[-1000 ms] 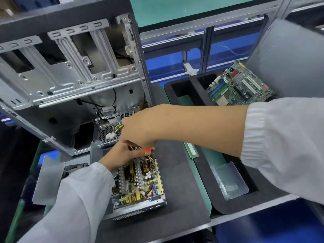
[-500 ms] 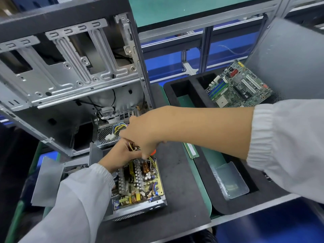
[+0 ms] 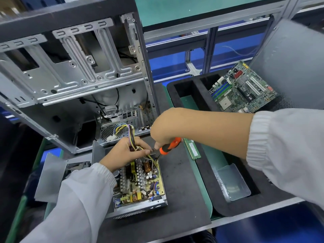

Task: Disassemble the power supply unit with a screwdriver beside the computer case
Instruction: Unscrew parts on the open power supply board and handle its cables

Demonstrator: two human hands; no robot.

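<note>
- The open grey metal power supply unit [image 3: 140, 183] lies flat on the black foam mat [image 3: 182, 190], just in front of the bare steel computer case [image 3: 73, 81]. Its lid is off and the yellow circuit board faces up, so the board's fixings can be reached from above.
- The left hand [image 3: 126, 151] has its fingers curled round the bundle of yellow, purple and black wires [image 3: 130, 135]. It lifts them up and back, probably to clear the far corner of the board.
- The right hand [image 3: 166, 127] grasps the orange-and-black-handled screwdriver [image 3: 169, 146] from above. The shaft slants down to the left, and the tip sits at the board's far right corner, beside the copper coil. Whether it is seated in a screw cannot be told.
- The likely step is loosening a corner screw that holds the board to the housing.
- A flat grey metal panel [image 3: 52, 178] lies to the left, out of the working space; perhaps it is the unit's cover.
- To the right, a black foam tray [image 3: 201, 165] holds a green motherboard [image 3: 243, 88] and a small clear plastic bin [image 3: 233, 183]. A green memory stick [image 3: 193, 149] lies along its near edge.
</note>
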